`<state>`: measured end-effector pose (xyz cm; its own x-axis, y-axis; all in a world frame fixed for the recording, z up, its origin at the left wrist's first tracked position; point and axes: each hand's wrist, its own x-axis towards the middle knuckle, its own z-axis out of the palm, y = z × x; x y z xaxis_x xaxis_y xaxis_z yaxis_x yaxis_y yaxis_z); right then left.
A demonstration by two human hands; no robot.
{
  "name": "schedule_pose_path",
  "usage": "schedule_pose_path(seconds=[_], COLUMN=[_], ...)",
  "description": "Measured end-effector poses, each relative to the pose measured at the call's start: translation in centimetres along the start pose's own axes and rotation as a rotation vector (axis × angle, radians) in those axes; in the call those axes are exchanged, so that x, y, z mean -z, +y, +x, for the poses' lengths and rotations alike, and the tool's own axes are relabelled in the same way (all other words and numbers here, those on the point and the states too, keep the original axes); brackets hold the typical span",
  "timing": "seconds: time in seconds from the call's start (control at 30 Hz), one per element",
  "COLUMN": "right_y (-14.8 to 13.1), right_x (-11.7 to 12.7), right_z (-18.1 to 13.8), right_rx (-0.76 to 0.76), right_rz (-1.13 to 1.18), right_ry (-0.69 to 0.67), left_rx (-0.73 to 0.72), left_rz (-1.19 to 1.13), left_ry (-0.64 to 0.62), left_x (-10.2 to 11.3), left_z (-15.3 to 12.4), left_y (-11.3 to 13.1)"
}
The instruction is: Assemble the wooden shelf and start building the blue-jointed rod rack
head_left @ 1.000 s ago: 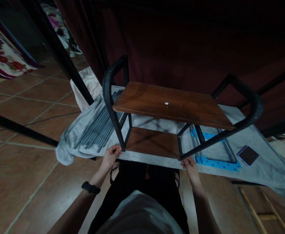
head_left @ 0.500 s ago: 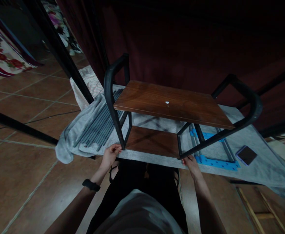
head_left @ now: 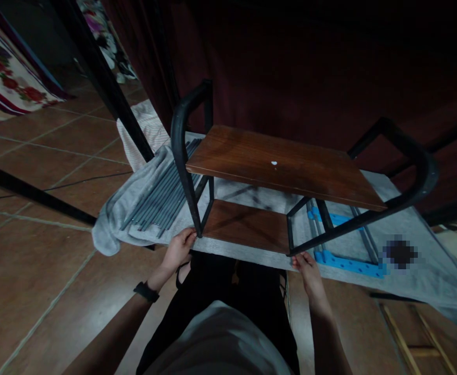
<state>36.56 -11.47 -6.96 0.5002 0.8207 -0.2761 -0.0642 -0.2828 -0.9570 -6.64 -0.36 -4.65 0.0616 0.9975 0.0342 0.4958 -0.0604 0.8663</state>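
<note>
A two-tier shelf rack (head_left: pixel 279 169) with brown wood boards and a black metal frame stands upright on the grey cloth. Its lower board (head_left: pixel 247 226) sits close to the cloth. At the rack's near left bottom corner, my left hand (head_left: pixel 179 247) is closed in a pinch on the frame's foot. My right hand (head_left: pixel 305 265) has its fingers curled at the near right bottom corner, also closed on the frame. The exact contact under each corner is partly hidden.
Several thin grey rods (head_left: pixel 161 195) lie left of the rack on the cloth-covered table (head_left: pixel 427 281). To the right lies a blue perforated bracket frame (head_left: pixel 349 264) with rods, beside a blurred dark object (head_left: pixel 400 253). Black poles (head_left: pixel 36 192) and a dark red curtain (head_left: pixel 291 67) surround the table.
The view has shifted slightly, so the rack appears a little further right and larger. Both hands stay at the rack's bottom corners.
</note>
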Motion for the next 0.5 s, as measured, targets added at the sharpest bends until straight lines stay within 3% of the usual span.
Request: schedule_pose_path(seconds=[0.3,0.5], right_y=[0.0,0.1], right_x=[0.5,0.7], right_z=[1.8,0.1], right_rx=[-0.067,-0.097], right_rz=[-0.057,0.086], right_ry=[-0.011,-0.007], left_rx=[-0.162,-0.051], left_rz=[0.128,0.025], left_ry=[-0.021,0.007], left_x=[0.0,0.0], left_z=[-0.6,0.0], left_y=[-1.3,-0.7])
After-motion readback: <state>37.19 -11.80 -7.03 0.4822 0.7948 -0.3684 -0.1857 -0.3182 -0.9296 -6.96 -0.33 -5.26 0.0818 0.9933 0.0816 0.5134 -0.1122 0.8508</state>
